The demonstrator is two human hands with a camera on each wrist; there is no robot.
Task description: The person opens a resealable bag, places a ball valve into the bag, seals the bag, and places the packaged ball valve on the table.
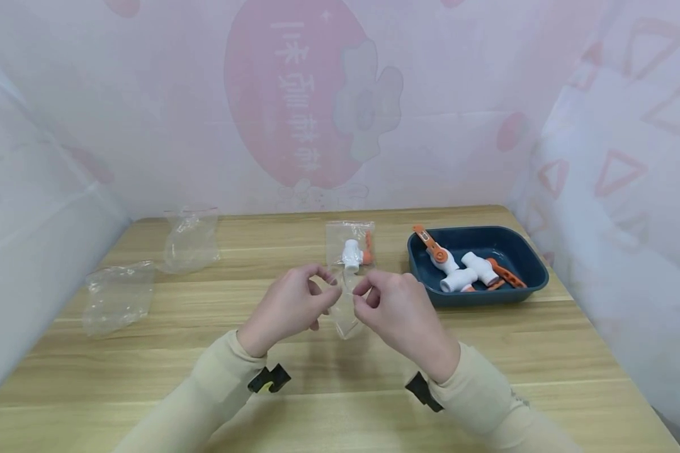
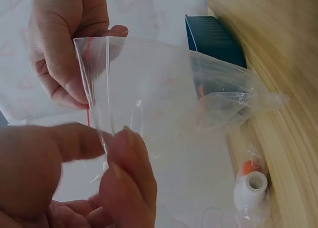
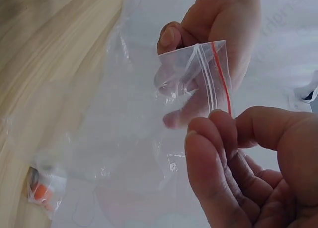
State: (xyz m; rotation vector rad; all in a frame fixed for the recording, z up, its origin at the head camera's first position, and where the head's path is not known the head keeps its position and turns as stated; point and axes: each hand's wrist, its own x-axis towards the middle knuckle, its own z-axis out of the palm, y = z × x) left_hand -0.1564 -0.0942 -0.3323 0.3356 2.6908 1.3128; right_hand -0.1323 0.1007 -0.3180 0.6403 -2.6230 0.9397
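A clear zip bag (image 1: 345, 318) with a red line along its mouth hangs between my two hands, with nothing visible inside it. My left hand (image 1: 294, 305) has its thumb and forefinger at one side of the mouth. On the other side, my right hand (image 1: 399, 311) pinches the edge by the seal strip, thumb against fingers. In the right wrist view, parts of the left hand (image 3: 223, 29) show through the film. Just beyond the hands lies another zip bag (image 1: 334, 233), holding a white valve (image 1: 351, 255) with an orange handle.
A dark blue tray (image 1: 535, 280) at the right holds several white valves (image 1: 459, 280) with orange handles. Two flattened clear bags, one nearer (image 1: 119, 299) and one farther (image 1: 192, 242), lie at the left. Printed fabric walls (image 1: 170, 126) enclose the wooden table (image 1: 328, 415).
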